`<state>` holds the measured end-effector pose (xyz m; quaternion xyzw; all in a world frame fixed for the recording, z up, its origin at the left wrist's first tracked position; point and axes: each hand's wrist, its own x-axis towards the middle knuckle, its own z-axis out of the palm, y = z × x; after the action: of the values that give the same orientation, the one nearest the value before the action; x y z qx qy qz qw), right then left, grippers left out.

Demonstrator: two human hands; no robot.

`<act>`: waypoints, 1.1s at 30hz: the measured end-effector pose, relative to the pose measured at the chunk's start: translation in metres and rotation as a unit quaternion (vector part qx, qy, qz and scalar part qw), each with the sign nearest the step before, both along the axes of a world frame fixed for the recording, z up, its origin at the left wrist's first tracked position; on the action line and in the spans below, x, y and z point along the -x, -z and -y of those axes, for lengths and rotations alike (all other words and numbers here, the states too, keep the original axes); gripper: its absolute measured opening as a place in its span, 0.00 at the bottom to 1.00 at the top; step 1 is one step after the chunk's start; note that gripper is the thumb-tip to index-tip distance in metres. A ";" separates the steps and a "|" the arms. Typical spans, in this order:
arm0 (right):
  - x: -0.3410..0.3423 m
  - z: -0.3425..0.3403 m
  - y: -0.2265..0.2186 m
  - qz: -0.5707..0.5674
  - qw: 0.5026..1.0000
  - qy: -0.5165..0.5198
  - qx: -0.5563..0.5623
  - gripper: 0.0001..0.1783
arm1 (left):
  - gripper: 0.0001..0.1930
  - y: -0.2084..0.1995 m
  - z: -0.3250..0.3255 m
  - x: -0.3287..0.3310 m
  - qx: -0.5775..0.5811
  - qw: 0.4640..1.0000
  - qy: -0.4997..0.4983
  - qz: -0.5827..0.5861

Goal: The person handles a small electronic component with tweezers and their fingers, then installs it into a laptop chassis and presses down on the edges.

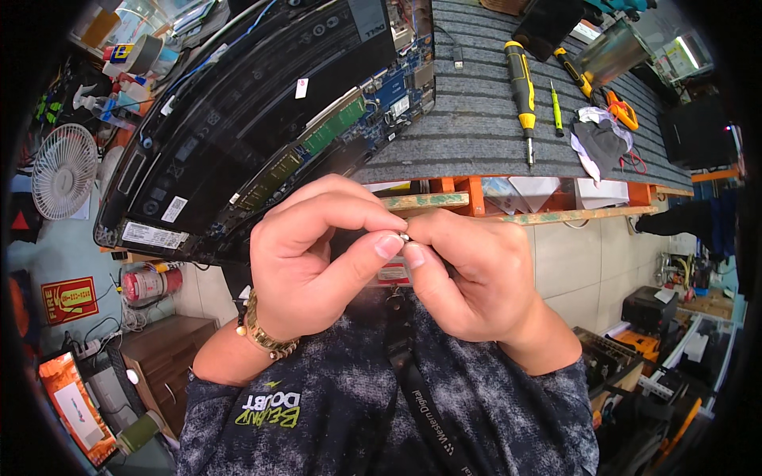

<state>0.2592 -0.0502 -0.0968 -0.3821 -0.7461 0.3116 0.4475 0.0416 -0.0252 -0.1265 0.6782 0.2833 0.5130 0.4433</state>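
My left hand (321,258) and my right hand (476,274) meet in front of my chest, thumbs and forefingers pinched together. Between the fingertips sits a tiny metallic piece (405,237), mostly hidden and too small to name; both hands are closed on it. Just beyond my left hand lies an opened laptop (238,103) with its inside exposed. A large black battery fills much of it, beside a green memory module (333,127) and a blue circuit board (393,89). A small white label (302,88) rests on the battery.
On the grey ribbed mat (476,103) lie a yellow-and-black screwdriver (521,87), a thin green screwdriver (556,111) and a crumpled cloth (601,143). An open drawer (524,208) juts out below the bench edge. A white fan (65,170) stands at the left.
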 end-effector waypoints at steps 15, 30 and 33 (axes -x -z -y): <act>0.003 0.005 0.004 0.000 0.998 0.027 -0.051 0.06 | 0.05 -0.006 0.020 -0.015 0.010 0.998 -0.050 0.040; -0.002 0.006 0.003 0.033 0.996 -0.003 -0.084 0.07 | 0.05 -0.008 0.023 -0.012 -0.012 0.999 -0.050 0.005; -0.001 0.007 0.003 0.030 0.996 -0.006 -0.081 0.07 | 0.05 -0.010 0.025 -0.012 -0.005 0.999 -0.054 0.002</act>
<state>0.2604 -0.0572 -0.1000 -0.3491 -0.7843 0.2410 0.4526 0.0535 -0.0503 -0.1163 0.6628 0.3164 0.5391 0.4122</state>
